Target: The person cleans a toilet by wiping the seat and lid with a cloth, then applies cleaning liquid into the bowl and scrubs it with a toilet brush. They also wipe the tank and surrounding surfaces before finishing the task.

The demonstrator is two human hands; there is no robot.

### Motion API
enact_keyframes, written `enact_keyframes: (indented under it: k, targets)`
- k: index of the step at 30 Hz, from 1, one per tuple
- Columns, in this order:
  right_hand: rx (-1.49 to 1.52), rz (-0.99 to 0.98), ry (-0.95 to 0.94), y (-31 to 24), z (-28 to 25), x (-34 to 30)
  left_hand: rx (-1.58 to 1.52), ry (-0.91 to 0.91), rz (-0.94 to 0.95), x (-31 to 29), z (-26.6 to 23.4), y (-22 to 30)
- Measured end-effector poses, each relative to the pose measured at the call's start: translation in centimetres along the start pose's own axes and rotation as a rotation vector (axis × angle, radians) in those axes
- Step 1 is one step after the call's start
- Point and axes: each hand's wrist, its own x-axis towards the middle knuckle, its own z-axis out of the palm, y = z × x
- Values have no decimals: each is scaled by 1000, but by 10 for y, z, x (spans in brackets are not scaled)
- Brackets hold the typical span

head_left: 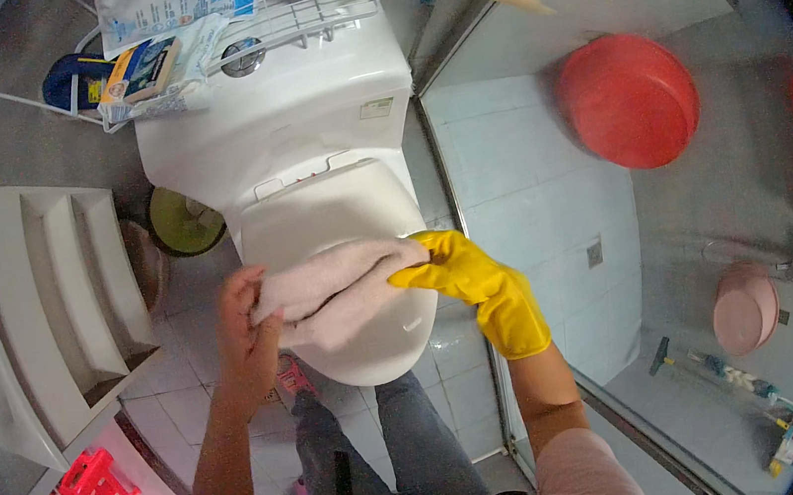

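A folded pale pink cloth [336, 280] is stretched between my two hands above the closed toilet lid [379, 340]. My bare left hand [250, 315] grips its left end, fingers behind and thumb in front. On my right hand [465, 273] is a yellow rubber glove [508, 308], and its gloved fingers pinch the cloth's right end. A dark gap runs between the folds of the cloth. Behind the lid rises the white toilet tank [298, 110].
A wire rack [307, 24] with packets stands over the tank. At left are a white shelf unit [56, 282] and a green bin [185, 220]. Beyond a glass partition's metal frame [454, 190] at right are a red basin [630, 102] and a pink basin [745, 310].
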Motion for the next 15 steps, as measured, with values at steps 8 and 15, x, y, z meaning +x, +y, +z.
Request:
enact_keyframes:
  k: [8, 15]
  targets:
    - [-1058, -855, 328, 5, 5, -8, 671, -88, 428, 12, -46, -28]
    - [-1269, -532, 160, 147, 8, -16, 764, -443, 276, -31, -20, -158]
